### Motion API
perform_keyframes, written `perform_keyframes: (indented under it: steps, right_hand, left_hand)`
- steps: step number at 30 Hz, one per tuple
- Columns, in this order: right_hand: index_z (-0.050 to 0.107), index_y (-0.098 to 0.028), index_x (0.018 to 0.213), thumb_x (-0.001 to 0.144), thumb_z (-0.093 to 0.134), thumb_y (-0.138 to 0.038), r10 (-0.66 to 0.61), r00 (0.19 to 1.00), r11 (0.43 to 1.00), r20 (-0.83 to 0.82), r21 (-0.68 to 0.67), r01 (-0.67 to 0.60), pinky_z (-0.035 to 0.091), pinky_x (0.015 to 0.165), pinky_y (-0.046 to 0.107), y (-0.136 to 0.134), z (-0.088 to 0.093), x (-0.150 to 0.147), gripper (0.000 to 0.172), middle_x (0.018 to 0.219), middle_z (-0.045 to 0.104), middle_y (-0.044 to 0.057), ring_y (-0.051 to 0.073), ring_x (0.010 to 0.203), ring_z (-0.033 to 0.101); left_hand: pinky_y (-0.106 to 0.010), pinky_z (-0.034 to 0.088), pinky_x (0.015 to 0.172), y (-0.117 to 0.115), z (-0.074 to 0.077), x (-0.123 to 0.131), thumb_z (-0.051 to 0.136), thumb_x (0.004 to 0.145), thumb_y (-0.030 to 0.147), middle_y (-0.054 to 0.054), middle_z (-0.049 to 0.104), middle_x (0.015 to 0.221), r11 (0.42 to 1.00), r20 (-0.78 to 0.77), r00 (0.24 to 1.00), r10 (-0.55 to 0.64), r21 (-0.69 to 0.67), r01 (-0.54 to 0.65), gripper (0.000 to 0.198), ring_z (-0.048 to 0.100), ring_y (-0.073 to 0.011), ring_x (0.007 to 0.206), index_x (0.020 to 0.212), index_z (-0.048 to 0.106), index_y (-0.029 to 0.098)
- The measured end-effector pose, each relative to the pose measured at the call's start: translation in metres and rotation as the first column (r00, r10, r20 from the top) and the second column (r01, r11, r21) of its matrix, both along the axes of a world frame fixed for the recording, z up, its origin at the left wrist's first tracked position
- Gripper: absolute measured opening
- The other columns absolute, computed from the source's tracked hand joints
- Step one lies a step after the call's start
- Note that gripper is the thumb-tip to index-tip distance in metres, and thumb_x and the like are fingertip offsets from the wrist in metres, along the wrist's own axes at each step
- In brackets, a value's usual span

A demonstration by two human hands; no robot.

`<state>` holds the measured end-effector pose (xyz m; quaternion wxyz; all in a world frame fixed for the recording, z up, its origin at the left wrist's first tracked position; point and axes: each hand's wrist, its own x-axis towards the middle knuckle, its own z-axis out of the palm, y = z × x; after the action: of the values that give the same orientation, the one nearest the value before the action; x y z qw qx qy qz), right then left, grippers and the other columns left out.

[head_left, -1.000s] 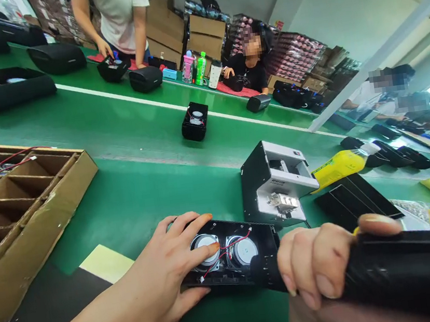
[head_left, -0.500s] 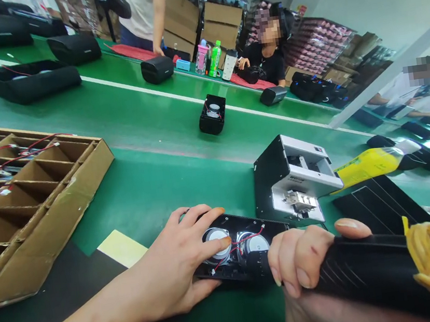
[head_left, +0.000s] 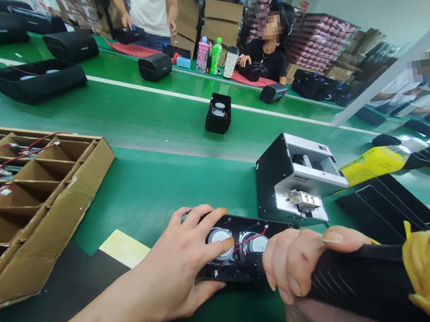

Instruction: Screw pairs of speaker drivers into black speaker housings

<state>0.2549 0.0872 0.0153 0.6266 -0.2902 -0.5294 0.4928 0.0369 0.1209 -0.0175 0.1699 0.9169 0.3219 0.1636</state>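
At the lower centre of the frame, a black speaker housing (head_left: 246,222) lies open side up on the green tabletop (head_left: 155,184), with two round speaker drivers (head_left: 219,244) side by side in it and thin red wires (head_left: 248,238) running across them. The left hand (head_left: 191,253) reaches in from the lower left and holds the housing's left end, its fingers spread wide, the thumb at the near edge, one fingertip over the left driver and another at the far edge. The right hand (head_left: 298,263), at the lower right, has its fingers wrapped closely round a thick black tool (head_left: 354,274), whose tip points left over the right part of the housing; whether the tip touches anything inside, I cannot tell. A yellow tie (head_left: 419,261) is knotted round the tool near the right edge of the frame. Just beyond the housing, right of centre, stands a black and silver machine (head_left: 276,179), with a yellow bottle (head_left: 375,162) lying beside it. A divided cardboard box (head_left: 68,215) fills the middle left, near a pale yellow sheet (head_left: 124,248). In the upper centre, another open housing (head_left: 219,124) sits below a co-worker in black (head_left: 270,52)
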Motion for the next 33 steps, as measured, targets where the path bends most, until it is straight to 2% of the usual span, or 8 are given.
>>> perform_keyframes:
  steps: [8,14,17,20,22,27,30,33]
  right_hand:
    - [0.079,-0.035,0.1,0.101,0.063,-0.048,0.052,0.998,0.979,-0.046,0.197,-0.042,0.045,0.035,0.03,0.006,0.01,-0.009,0.021,0.058,0.066,0.0,0.017,0.035,0.051]
    - [0.074,-0.035,0.124,0.104,0.055,-0.039,0.014,0.994,0.986,-0.113,0.168,0.006,0.045,0.036,0.029,0.005,0.003,-0.012,0.028,0.06,0.067,-0.001,0.017,0.036,0.051]
    - [0.079,-0.03,0.113,0.107,0.044,-0.032,0.076,0.996,0.987,-0.05,0.144,-0.068,0.048,0.04,0.031,0.005,0.004,-0.002,0.035,0.061,0.068,0.001,0.018,0.042,0.057]
    - [0.083,-0.025,0.086,0.106,0.046,-0.046,0.237,0.969,0.971,0.065,-0.02,-0.237,0.054,0.05,0.04,0.007,0.01,0.01,0.047,0.059,0.07,0.006,0.024,0.05,0.064]
    - [0.082,-0.024,0.081,0.104,0.051,-0.053,0.281,0.956,0.959,0.08,-0.07,-0.276,0.055,0.051,0.042,0.009,0.012,0.012,0.048,0.058,0.069,0.007,0.026,0.05,0.065]
    - [0.081,-0.029,0.087,0.106,0.053,-0.044,0.097,0.995,0.994,-0.009,0.06,-0.096,0.052,0.041,0.033,0.007,0.009,-0.004,0.036,0.057,0.067,0.002,0.02,0.042,0.059]
    - [0.079,-0.032,0.11,0.105,0.056,-0.041,0.053,0.997,0.986,-0.053,0.16,-0.044,0.05,0.038,0.03,0.003,0.006,-0.009,0.025,0.058,0.066,-0.001,0.018,0.039,0.056]
    - [0.076,-0.03,0.12,0.104,0.057,-0.047,0.088,0.995,0.984,-0.048,0.157,-0.08,0.052,0.041,0.032,0.001,0.003,-0.006,0.029,0.06,0.067,0.001,0.02,0.044,0.06]
  left_hand:
    - [-0.068,0.033,0.113,0.001,0.004,0.0,0.069,0.093,0.04,-0.009,0.043,0.167,1.0,-0.006,1.0,-0.015,-0.003,0.015,0.044,0.039,-0.0393,0.147,0.136,0.061,0.035]
    - [-0.068,0.034,0.111,0.0,0.004,0.0,0.069,0.092,0.039,-0.01,0.046,0.165,1.0,0.021,1.0,-0.016,-0.007,0.016,0.042,0.042,-0.0399,0.145,0.134,0.063,0.034]
    - [-0.067,0.034,0.112,0.0,0.003,0.0,0.068,0.092,0.038,-0.009,0.045,0.165,1.0,0.025,1.0,-0.008,0.001,0.008,0.041,0.042,-0.0396,0.146,0.133,0.063,0.034]
    - [-0.068,0.035,0.111,0.0,0.002,0.0,0.068,0.092,0.038,-0.01,0.046,0.165,1.0,0.022,1.0,-0.004,0.013,0.004,0.042,0.042,-0.0406,0.146,0.133,0.063,0.034]
    - [-0.068,0.035,0.111,0.0,0.002,0.0,0.068,0.092,0.038,-0.01,0.046,0.165,1.0,0.019,1.0,-0.011,0.017,0.01,0.042,0.042,-0.0409,0.145,0.134,0.063,0.034]
    - [-0.067,0.033,0.113,0.0,0.002,0.001,0.067,0.094,0.038,-0.01,0.045,0.165,1.0,0.018,1.0,-0.015,0.012,0.015,0.04,0.041,-0.0392,0.147,0.134,0.062,0.034]
    - [-0.067,0.034,0.112,-0.001,0.002,0.001,0.068,0.093,0.037,-0.009,0.046,0.165,1.0,0.024,1.0,-0.008,0.02,0.008,0.04,0.042,-0.0389,0.146,0.133,0.063,0.034]
    - [-0.067,0.035,0.111,-0.002,0.001,0.001,0.07,0.091,0.036,-0.009,0.046,0.164,1.0,0.021,1.0,-0.007,0.024,0.007,0.042,0.043,-0.0399,0.145,0.132,0.063,0.035]
